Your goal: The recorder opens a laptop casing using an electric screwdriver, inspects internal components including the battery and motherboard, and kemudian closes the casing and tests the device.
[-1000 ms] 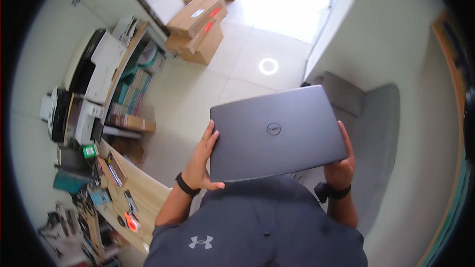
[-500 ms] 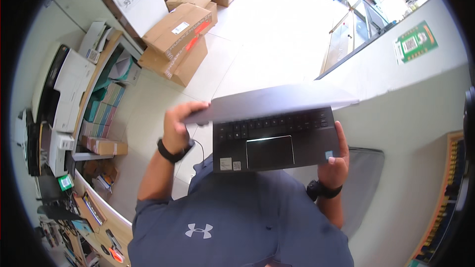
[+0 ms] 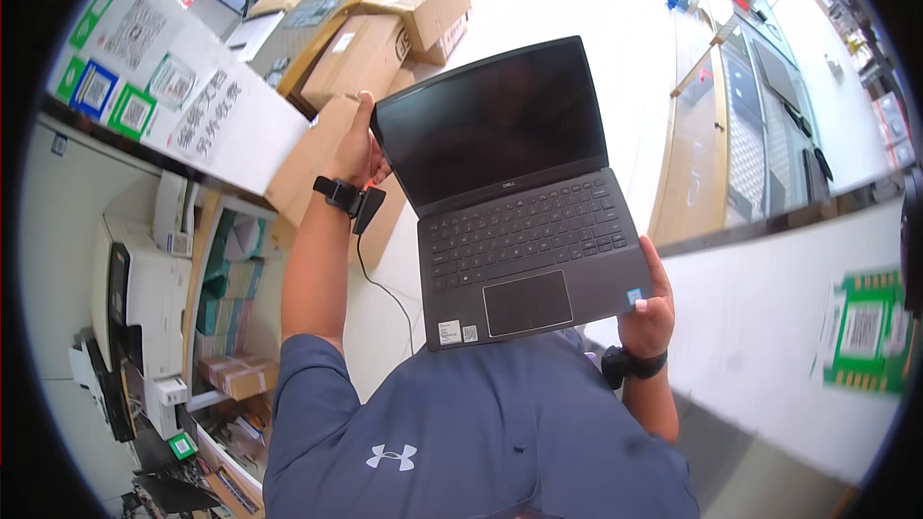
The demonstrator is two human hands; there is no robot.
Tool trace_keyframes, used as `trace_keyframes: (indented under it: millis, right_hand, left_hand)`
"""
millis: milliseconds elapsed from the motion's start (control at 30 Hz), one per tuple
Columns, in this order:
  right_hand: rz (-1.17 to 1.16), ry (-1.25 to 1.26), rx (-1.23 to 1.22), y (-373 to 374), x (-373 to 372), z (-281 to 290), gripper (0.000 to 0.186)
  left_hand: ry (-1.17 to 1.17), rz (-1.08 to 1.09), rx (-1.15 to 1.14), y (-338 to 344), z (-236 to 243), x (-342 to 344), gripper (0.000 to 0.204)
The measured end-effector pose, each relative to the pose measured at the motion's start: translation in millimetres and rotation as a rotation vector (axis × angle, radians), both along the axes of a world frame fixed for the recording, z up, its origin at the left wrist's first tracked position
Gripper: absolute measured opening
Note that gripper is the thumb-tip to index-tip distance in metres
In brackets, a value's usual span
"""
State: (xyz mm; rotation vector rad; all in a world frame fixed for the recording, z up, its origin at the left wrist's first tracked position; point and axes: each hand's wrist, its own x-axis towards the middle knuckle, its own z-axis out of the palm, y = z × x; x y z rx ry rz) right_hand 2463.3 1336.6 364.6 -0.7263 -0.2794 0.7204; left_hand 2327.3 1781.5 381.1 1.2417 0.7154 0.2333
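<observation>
step: I hold the laptop (image 3: 519,202) open in front of my chest | left hand (image 3: 358,149) grips the screen's edge | right hand (image 3: 650,312) closed on base corner | next: I think steady hands, keep it level, boxes (image 3: 385,48) on the floor

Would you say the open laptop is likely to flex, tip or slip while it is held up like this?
The laptop looks rigid, though its hinge may swing. With the left hand on the screen edge and the right hand at the base corner, it seems top-heavy, and the smooth casing could slip.
</observation>
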Motion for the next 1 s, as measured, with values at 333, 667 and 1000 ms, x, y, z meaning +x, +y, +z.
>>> trace_keyframes:
  millis: [333, 667, 1000]
  right_hand:
    - [0.058, 0.176, 0.018, 163.5, 266.3, 12.3, 0.09]
    - [-0.069, 0.181, -0.025, 360.7, 470.4, -14.3, 0.088]
    - [-0.115, 0.084, -0.017, 510.4, 689.8, 14.5, 0.097]
  left_hand:
    - [-0.047, 0.103, 0.115, 127.6, -51.6, 181.4, 0.092]
    - [-0.431, 0.118, -0.561, 224.5, -127.9, 441.4, 0.072]
    - [-0.391, -0.054, -0.618, 422.8, -89.6, 716.0, 0.065]
